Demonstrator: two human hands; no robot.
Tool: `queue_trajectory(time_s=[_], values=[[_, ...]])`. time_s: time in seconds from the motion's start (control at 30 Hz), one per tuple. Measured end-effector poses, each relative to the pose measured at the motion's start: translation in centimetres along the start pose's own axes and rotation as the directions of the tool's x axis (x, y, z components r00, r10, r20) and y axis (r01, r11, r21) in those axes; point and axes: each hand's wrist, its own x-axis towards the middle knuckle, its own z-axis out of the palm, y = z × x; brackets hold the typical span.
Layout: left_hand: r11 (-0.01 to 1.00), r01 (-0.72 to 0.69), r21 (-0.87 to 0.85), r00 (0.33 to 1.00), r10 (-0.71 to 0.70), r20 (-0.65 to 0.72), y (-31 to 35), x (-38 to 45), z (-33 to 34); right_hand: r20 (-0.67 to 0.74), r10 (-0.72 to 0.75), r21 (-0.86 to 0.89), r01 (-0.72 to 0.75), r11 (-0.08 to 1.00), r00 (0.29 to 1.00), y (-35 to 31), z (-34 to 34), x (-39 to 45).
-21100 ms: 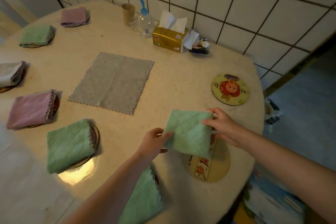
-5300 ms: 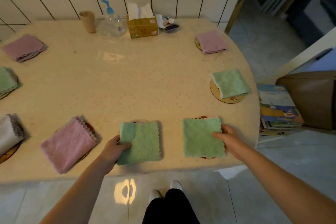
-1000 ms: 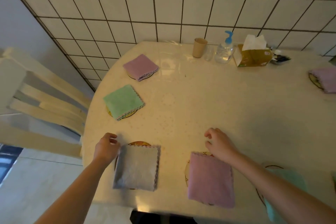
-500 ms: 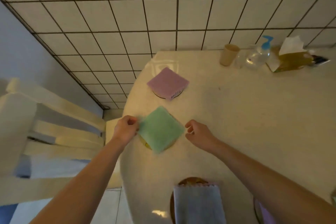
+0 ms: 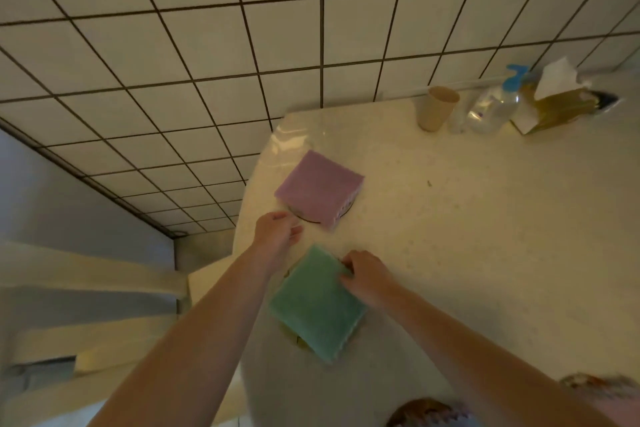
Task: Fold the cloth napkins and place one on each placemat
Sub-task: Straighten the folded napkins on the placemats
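Here a folded green napkin (image 5: 317,305) is laid over a round placemat (image 5: 290,333) near the table's (image 5: 485,236) left edge, only a sliver of the mat being seen under its near-left side. Its far right edge is touched by the right hand (image 5: 363,276), whose fingers are curled down onto the cloth; whether the edge is actually pinched cannot be told. The left hand (image 5: 275,230) is held just beyond the green napkin, between it and a folded pink napkin (image 5: 320,191), with fingers loosely bent and nothing gripped. The pink napkin is set on its own round mat (image 5: 313,218), a dark rim being shown at its near side. Farther back along the tiled wall (image 5: 242,45) a paper cup (image 5: 437,108), a clear pump bottle (image 5: 495,104) and a tissue box (image 5: 557,104) are lined up. At the bottom edge, parts of two more mats with cloths are seen, blurred.
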Motion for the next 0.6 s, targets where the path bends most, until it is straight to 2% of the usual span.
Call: queue_trajectory(time_s=[0.2, 0.3, 0.5, 0.6], values=[[0.988, 0.096, -0.124, 0.993, -0.103, -0.054, 1.0, 1.9, 3.5, 0.032, 0.052, -0.065, -0.05, 0.997, 0.998, -0.8, 0.2, 1.3], [0.987, 0.108, -0.12, 0.986, -0.121, -0.112, 0.8, 2.9, 4.6, 0.049, 0.051, -0.13, -0.045, 0.991, 0.997, -1.2, 0.4, 1.6], [0.998, 0.045, -0.04, 0.983, -0.052, -0.177, 0.8, 4.2, 5.7, 0.172, -0.013, -0.103, 0.031, 0.994, 0.985, -1.8, -0.1, 2.3], [0.987, -0.018, -0.159, 0.997, 0.006, -0.077, 1.2, 4.5, 5.8, 0.186, -0.041, -0.035, 0.048, 0.998, 0.982, -1.9, -0.6, 2.1]])
